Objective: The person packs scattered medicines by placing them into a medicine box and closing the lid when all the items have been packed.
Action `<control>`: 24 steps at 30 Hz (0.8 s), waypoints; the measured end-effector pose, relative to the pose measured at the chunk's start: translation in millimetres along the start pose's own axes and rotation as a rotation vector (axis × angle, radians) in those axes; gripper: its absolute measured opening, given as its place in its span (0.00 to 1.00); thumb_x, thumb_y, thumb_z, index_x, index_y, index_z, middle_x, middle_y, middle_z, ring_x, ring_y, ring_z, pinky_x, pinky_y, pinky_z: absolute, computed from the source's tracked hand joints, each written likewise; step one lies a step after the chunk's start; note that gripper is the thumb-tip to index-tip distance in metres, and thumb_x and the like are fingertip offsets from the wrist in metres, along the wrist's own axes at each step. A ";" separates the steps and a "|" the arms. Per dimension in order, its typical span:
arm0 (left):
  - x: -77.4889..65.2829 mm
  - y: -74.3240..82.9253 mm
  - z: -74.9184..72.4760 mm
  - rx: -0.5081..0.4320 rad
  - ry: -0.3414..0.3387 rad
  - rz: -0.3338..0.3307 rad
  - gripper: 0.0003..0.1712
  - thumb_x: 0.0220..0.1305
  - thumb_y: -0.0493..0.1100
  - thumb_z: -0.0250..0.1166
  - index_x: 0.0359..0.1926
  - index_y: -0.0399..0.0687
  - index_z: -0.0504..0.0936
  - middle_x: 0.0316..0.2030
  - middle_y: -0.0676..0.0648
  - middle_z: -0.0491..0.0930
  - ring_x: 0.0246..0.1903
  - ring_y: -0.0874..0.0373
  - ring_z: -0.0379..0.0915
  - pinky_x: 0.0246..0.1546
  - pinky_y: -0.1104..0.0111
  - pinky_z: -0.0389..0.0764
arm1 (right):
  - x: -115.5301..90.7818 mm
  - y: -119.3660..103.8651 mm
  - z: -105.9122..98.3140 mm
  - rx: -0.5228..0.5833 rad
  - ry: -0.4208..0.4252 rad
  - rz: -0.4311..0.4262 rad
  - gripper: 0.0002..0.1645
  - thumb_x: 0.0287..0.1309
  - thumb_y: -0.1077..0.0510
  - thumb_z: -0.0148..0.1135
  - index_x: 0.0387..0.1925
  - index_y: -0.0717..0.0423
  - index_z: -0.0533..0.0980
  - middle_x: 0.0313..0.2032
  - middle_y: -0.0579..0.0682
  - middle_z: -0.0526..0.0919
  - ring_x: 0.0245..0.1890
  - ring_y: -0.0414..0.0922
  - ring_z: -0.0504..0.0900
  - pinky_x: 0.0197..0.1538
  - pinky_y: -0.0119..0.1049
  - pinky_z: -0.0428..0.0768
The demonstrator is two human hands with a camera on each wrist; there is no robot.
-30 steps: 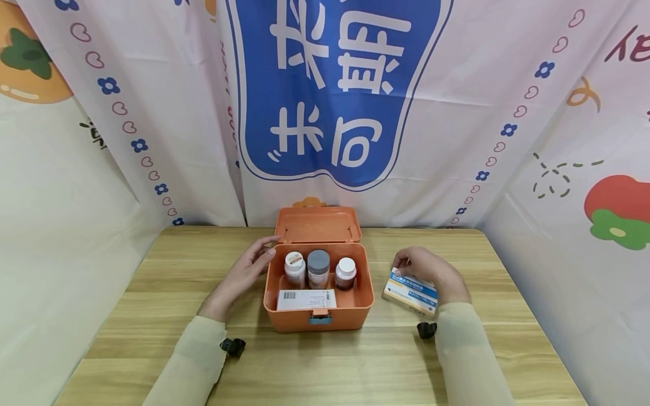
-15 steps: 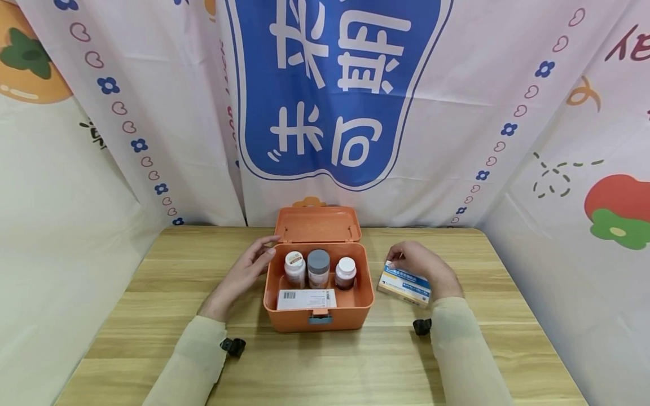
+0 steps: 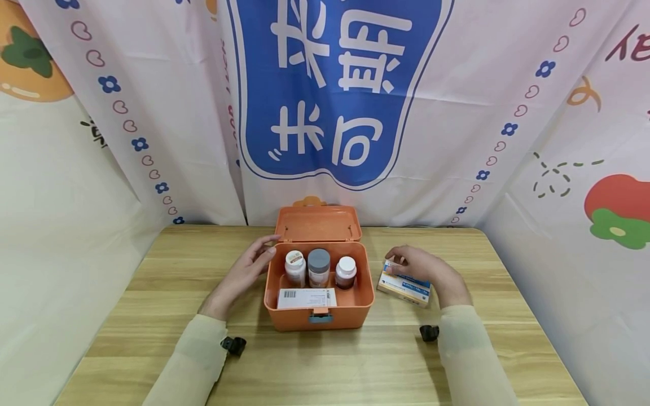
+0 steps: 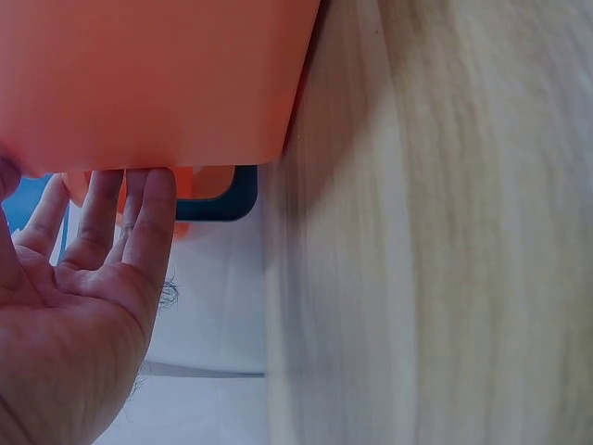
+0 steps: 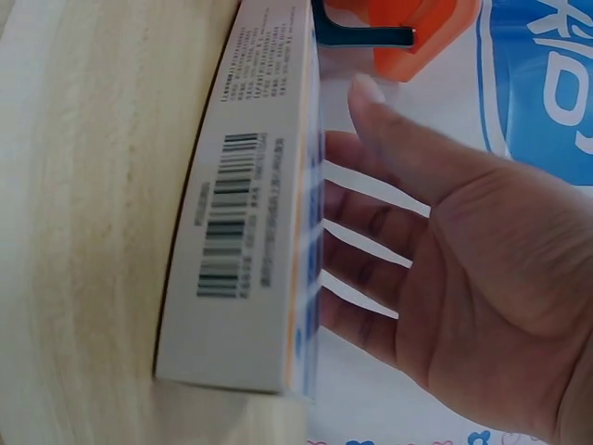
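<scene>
An orange lidded box (image 3: 294, 320) stands at the middle of the table with its lid (image 3: 319, 224) tipped back. Inside are a white bottle (image 3: 295, 270), a grey-capped bottle (image 3: 319, 272), a smaller white-capped bottle (image 3: 346, 273) and a white carton (image 3: 307, 298). My left hand (image 3: 242, 277) touches the box's left side, its fingers straight (image 4: 97, 278). To the right, a blue, white and yellow medicine box (image 3: 403, 290) lies flat. Over it is my right hand (image 3: 426, 269); in the right wrist view its thumb stands off the medicine box (image 5: 232, 232), and the fingertips are hidden behind it.
The wooden table (image 3: 325, 372) reaches back to a printed curtain (image 3: 431, 186) close behind the raised lid. In the left wrist view a dark handle (image 4: 227, 206) shows at the orange box's far side.
The medicine box has slid left and slightly away with my right hand, then stopped. The right hand's fingers have since loosened on it. My left hand has stayed in place.
</scene>
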State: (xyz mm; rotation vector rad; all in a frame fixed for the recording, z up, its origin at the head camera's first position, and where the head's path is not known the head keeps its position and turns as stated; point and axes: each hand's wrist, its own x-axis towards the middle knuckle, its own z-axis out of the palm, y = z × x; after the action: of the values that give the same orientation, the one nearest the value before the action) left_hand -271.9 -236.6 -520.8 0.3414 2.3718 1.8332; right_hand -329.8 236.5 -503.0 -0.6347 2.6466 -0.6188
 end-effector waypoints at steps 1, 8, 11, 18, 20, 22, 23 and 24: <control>0.1 0.0 -0.1 -0.001 -0.001 0.000 0.31 0.98 0.48 0.53 0.91 0.44 0.66 0.74 0.28 0.77 0.69 0.49 0.79 0.71 0.59 0.86 | -2.0 -1.2 -0.1 0.010 -0.009 0.004 0.27 0.83 0.51 0.74 0.71 0.62 0.84 0.58 0.60 0.92 0.58 0.55 0.88 0.71 0.64 0.85; 0.2 0.4 -0.4 0.000 -0.004 0.005 0.31 0.98 0.47 0.53 0.91 0.43 0.66 0.73 0.27 0.77 0.68 0.51 0.79 0.70 0.60 0.87 | -15.0 -8.6 1.3 0.032 -0.032 0.037 0.47 0.71 0.46 0.86 0.81 0.60 0.77 0.71 0.66 0.85 0.71 0.63 0.84 0.79 0.68 0.80; 0.3 0.7 0.0 0.000 -0.003 0.005 0.31 0.98 0.47 0.53 0.91 0.43 0.66 0.74 0.27 0.77 0.69 0.49 0.79 0.70 0.61 0.87 | -19.6 -11.0 2.9 0.030 -0.040 0.056 0.55 0.66 0.46 0.90 0.86 0.57 0.73 0.76 0.66 0.82 0.77 0.66 0.80 0.82 0.71 0.77; 0.5 -0.1 0.5 -0.003 -0.004 0.008 0.31 0.98 0.46 0.53 0.91 0.42 0.66 0.75 0.26 0.76 0.74 0.37 0.78 0.70 0.62 0.87 | -25.2 -14.0 6.1 0.025 -0.070 0.108 0.63 0.62 0.46 0.92 0.91 0.50 0.68 0.88 0.68 0.70 0.90 0.75 0.63 0.87 0.81 0.65; 0.4 -0.2 0.6 -0.003 -0.004 0.010 0.31 0.98 0.46 0.52 0.90 0.42 0.66 0.75 0.26 0.76 0.75 0.35 0.77 0.69 0.62 0.87 | -25.0 -13.8 7.2 0.028 -0.074 0.120 0.63 0.63 0.46 0.92 0.91 0.48 0.67 0.90 0.68 0.67 0.92 0.76 0.58 0.88 0.82 0.62; 0.1 -0.1 0.5 -0.003 -0.005 0.011 0.31 0.98 0.46 0.52 0.90 0.41 0.66 0.75 0.25 0.76 0.75 0.34 0.78 0.70 0.62 0.87 | -24.3 -12.9 8.0 0.023 -0.072 0.117 0.62 0.63 0.46 0.91 0.91 0.48 0.68 0.90 0.67 0.66 0.92 0.76 0.56 0.88 0.83 0.61; 0.0 0.0 0.4 -0.002 -0.004 0.012 0.31 0.98 0.46 0.52 0.90 0.41 0.66 0.75 0.25 0.76 0.75 0.34 0.78 0.70 0.62 0.87 | -23.8 -12.3 8.4 0.023 -0.068 0.116 0.62 0.64 0.46 0.91 0.91 0.48 0.68 0.90 0.67 0.66 0.92 0.76 0.56 0.88 0.83 0.61; -0.1 0.2 0.4 -0.001 -0.004 0.012 0.31 0.98 0.46 0.52 0.90 0.41 0.66 0.75 0.25 0.76 0.75 0.33 0.78 0.70 0.61 0.87 | -23.4 -11.7 8.7 0.024 -0.065 0.116 0.61 0.64 0.47 0.91 0.91 0.48 0.68 0.90 0.67 0.67 0.92 0.76 0.56 0.88 0.83 0.61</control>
State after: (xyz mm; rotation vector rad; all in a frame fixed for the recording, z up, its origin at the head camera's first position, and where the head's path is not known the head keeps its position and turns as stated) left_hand -271.6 -236.2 -520.7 0.3592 2.3709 1.8373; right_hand -302.5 235.8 -499.4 -0.4825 2.5902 -0.5856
